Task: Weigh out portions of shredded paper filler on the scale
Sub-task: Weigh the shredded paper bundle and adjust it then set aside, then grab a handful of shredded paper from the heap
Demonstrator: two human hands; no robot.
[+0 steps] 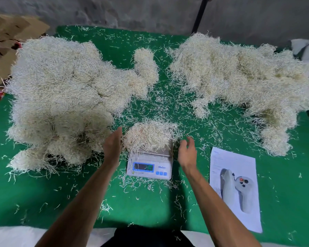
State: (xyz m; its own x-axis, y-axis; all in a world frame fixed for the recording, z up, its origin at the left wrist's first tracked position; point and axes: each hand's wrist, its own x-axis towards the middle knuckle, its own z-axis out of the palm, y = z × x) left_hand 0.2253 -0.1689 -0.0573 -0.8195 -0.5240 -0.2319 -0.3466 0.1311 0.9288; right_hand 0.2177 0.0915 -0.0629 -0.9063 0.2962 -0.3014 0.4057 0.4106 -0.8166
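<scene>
— Fingers (pixel 118 132) on the left hand (pixel 112 145) are straight and close together, like a flat paddle. They sit just beside the small fluffy heap of pale shredded paper (pixel 150 135). I cannot tell if they touch it.

— And the other hand?

— The right hand (pixel 187 151) is on the other side of that heap. Its fingers (pixel 190 139) are bent a little and spread apart. They hold nothing.

— Where is the heap?

— It sits on top of the small white kitchen scale (pixel 150 166). You can see a bit of the shiny metal plate under it. The scale has a dark little screen with blurry green numbers and three blue buttons.

— What is the scale on?

— A table with a flat green felt-like cover (pixel 43 198). Thin paper strips lie all over it, like tiny straws.

— Is there more paper?

— Lots. A big lumpy pile of shredded paper (pixel 61 97) is on the left, and another wide scruffy pile (pixel 244 81) is on the right. Both look light and scratchy.

— Anything else?

— A white printed sheet of paper (pixel 221 163) lies flat, right of the scale, with a picture of a grey handle that has buttons. Brown cardboard pieces (pixel 9 31) are far left, past the table. A thin black pole (pixel 200 15) stands at the back by the rough grey wall (pixel 114 9).
</scene>
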